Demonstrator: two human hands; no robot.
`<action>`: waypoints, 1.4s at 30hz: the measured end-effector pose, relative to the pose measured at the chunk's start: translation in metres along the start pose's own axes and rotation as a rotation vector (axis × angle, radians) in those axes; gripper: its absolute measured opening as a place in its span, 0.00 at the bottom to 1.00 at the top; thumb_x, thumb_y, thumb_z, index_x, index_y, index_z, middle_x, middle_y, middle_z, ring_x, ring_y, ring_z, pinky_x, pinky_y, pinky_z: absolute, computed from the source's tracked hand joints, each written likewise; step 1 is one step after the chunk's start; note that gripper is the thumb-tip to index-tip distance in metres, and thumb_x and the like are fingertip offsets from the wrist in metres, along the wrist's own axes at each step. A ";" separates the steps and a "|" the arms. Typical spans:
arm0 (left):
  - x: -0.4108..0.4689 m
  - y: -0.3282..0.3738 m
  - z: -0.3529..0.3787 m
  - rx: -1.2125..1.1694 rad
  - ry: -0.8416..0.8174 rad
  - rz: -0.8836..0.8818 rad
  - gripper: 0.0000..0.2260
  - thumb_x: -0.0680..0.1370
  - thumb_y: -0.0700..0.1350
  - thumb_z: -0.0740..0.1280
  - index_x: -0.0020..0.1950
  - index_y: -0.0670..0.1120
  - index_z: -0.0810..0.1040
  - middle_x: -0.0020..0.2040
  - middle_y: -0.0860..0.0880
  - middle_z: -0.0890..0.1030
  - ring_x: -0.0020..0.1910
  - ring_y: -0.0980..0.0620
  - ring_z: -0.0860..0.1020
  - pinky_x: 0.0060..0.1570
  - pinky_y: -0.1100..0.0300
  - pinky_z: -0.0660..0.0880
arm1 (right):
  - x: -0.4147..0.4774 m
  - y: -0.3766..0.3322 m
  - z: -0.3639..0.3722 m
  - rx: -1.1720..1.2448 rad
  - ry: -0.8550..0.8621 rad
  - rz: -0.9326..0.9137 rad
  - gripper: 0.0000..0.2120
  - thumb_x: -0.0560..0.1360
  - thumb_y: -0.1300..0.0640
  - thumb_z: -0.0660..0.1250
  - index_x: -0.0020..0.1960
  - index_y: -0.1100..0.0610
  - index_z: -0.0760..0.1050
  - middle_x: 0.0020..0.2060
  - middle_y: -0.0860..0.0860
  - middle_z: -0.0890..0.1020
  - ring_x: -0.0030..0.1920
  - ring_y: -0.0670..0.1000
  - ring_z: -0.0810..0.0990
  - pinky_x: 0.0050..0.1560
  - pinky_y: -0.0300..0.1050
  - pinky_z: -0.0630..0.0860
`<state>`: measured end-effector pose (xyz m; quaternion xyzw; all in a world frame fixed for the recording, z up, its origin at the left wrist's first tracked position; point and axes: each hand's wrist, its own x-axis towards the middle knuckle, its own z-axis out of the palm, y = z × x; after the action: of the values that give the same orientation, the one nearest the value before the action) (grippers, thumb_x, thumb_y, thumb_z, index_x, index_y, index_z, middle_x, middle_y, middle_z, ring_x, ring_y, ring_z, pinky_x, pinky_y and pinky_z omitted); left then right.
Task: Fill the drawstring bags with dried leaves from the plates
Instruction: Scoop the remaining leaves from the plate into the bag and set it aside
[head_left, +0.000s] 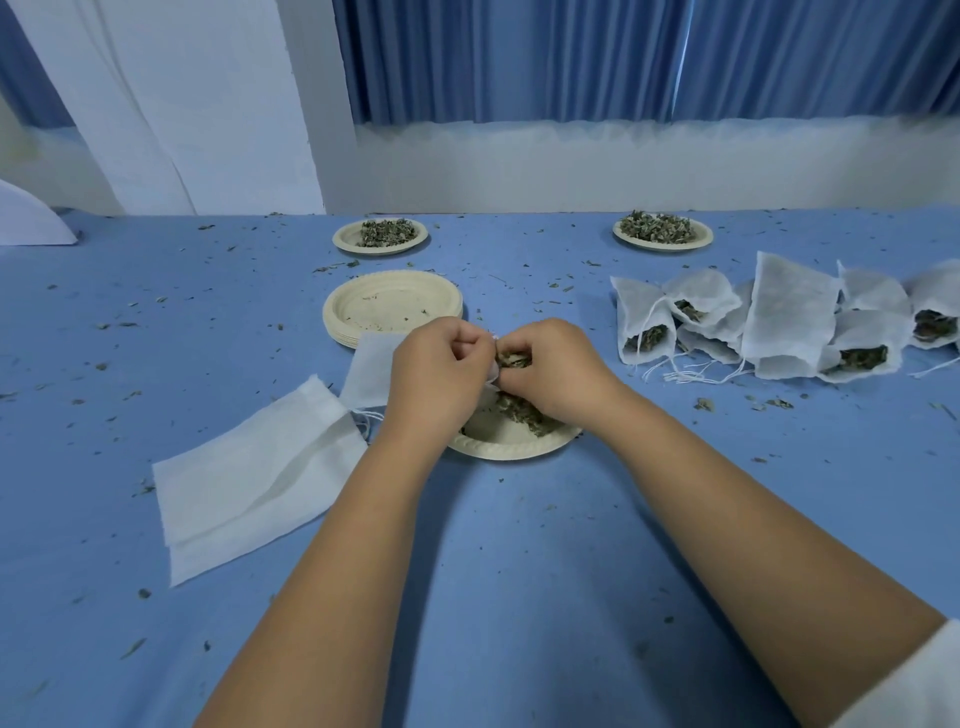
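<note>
**Watch the bag mouth: the leaves can miss it**

Your left hand (441, 364) has its fingers curled tight, pinching the rim of the white non-woven drawstring bag (371, 369), whose body hangs off to the left. Your right hand (550, 364) is closed on a small pinch of dried green-brown leaves (511, 359), fingertips drawn together right at the bag's opening, close against the left hand. Both hover over the near pale round paper plate (514, 449), which has more leaves on it.

The opening itself is hidden between your hands, so I cannot tell how wide it stands. If your left pinch slackens, the soft mouth will likely fold shut and the leaves slide down the outside. Let go too early and crumbs fall. Over the plate that costs little, but drift sideways and they join the litter on the blue tablecloth (519, 545). The filled white bags (779, 312) lie well apart to your right, the flat empty bags (249, 478) near your left forearm
</note>
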<state>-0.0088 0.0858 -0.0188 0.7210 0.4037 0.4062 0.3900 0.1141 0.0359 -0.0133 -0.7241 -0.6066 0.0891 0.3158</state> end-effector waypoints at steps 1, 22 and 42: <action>0.000 -0.001 -0.001 0.004 0.009 -0.008 0.06 0.77 0.43 0.67 0.43 0.48 0.83 0.31 0.56 0.81 0.31 0.64 0.76 0.32 0.73 0.71 | -0.001 -0.001 -0.004 0.114 -0.028 0.044 0.03 0.72 0.59 0.72 0.44 0.57 0.84 0.29 0.48 0.77 0.30 0.44 0.71 0.33 0.38 0.69; 0.003 0.004 -0.009 -0.228 -0.013 -0.127 0.10 0.77 0.41 0.67 0.36 0.49 0.81 0.30 0.55 0.79 0.30 0.57 0.75 0.37 0.60 0.75 | 0.002 -0.001 -0.001 0.925 0.015 0.416 0.11 0.71 0.64 0.74 0.51 0.56 0.78 0.41 0.52 0.82 0.35 0.48 0.80 0.40 0.39 0.80; 0.001 0.001 -0.008 -0.027 0.115 -0.024 0.06 0.77 0.42 0.67 0.42 0.45 0.82 0.36 0.48 0.83 0.38 0.52 0.80 0.42 0.57 0.78 | 0.005 -0.007 -0.011 0.999 -0.143 0.496 0.03 0.76 0.63 0.68 0.45 0.63 0.79 0.34 0.55 0.81 0.38 0.52 0.82 0.45 0.42 0.81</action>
<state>-0.0156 0.0886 -0.0147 0.6862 0.4287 0.4478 0.3806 0.1155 0.0372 0.0001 -0.5998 -0.3221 0.4862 0.5478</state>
